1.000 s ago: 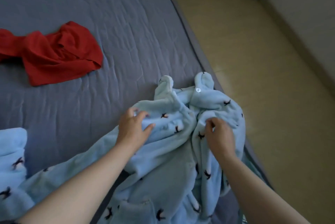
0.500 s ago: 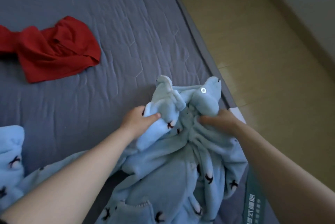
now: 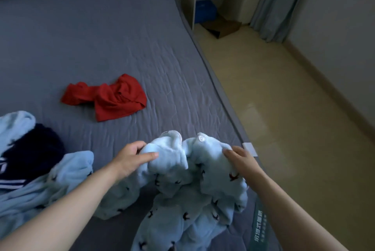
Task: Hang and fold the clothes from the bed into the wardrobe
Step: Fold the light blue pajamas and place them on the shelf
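— Head view, first entry?
— One fleece [image 3: 182, 200], pale blue, bunched at the near edge of the bed [image 3: 101, 47]. The left hand [image 3: 129, 157] and right hand [image 3: 241, 161] each clutch a collar side.
— Step?
— Probably picking it up to hang. Next it needs an even lift by the shoulders.
— Other stock?
— A red top [image 3: 113, 98] and a navy garment [image 3: 34, 149], both unsorted.

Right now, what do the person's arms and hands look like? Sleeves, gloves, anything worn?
Both arms are bare: no sleeve shows on the left forearm or the right forearm right up to the frame edge. The left hand and right hand wear no gloves, and no watch, ring or bracelet is visible on either.
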`<state>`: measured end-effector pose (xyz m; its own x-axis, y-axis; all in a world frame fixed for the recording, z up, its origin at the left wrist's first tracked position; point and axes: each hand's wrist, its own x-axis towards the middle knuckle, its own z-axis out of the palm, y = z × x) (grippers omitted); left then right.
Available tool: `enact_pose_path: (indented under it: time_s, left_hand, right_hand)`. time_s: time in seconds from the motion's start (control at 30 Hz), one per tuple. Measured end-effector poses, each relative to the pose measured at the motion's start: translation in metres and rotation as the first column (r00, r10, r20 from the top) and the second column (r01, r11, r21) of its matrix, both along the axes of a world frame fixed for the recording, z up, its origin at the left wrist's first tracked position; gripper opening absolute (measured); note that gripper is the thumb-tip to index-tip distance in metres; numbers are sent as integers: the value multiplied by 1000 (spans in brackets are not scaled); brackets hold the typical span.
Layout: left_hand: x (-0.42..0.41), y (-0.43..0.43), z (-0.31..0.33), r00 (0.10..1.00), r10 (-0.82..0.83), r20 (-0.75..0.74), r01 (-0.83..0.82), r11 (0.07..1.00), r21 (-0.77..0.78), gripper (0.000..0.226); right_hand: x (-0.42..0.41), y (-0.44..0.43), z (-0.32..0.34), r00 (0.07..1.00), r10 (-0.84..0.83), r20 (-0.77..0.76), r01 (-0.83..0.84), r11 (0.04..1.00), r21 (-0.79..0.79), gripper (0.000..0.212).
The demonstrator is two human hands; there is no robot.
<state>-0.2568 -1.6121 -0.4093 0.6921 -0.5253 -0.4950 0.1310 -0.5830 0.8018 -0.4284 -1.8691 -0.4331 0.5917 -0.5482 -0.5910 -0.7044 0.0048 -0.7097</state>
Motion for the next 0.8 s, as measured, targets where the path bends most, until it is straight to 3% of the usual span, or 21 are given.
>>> enact_pose_path:
  time_s: [0.13,0.23,0.33,0.47,0.6,0.67,0.8]
  left_hand:
    - [-25,20,69,978,53,203,-26,991,-133,35]
    - [-41,42,136,931,115,346,-21,965,-263,28]
    - [-48,71,199,865,109,490,18,969,-248,21]
    - [-63,107,273,742,156,652,-24,978,-206,21]
    - [-86,130,326,809,190,556,-65,970,-236,12]
    - [-105,143,342,816,173,552,-90,981,-174,6]
    - [-144,163,352,645,151,749,-138,987,-80,15]
  right_hand:
    - [-26,17,83,979,24,201,53,928,-370,20]
    - [-56,38,149,962,193,193,-7,725,-688,25]
    - [-74,58,209,951,258,168,-6,562,-827,24]
    - [-95,87,279,909,334,250,58,492,-869,27]
    - [-107,103,337,860,376,345,120,508,-853,30]
    - [-113,111,362,829,418,370,121,512,-850,31]
    - [-129,124,392,799,504,328,73,461,-885,28]
